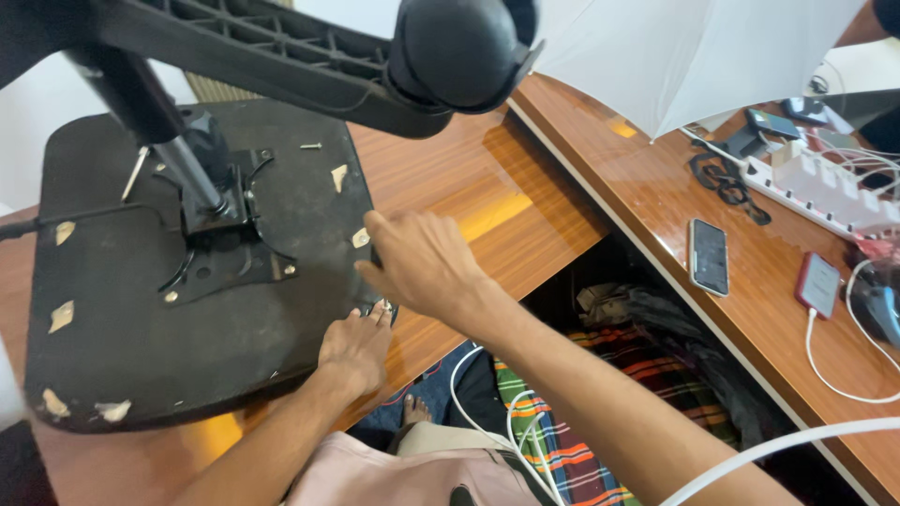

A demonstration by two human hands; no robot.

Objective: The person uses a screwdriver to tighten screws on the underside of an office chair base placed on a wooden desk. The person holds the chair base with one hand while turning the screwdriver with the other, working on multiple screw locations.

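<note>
Lying upside down on the wooden table (525,201), one black chair seat (187,309) shows its metal bracket, post and torn patches. Two hands meet at its 3 o'clock edge: left hand (356,347) pressed flat, right hand (422,267) loosely open, fingertips touching. Two phones (710,256) lie at 2 o'clock.

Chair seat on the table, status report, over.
Both hands open: left hand and right hand on the upturned chair seat edge. Loose screw on seat; wheel base overhangs.
</note>
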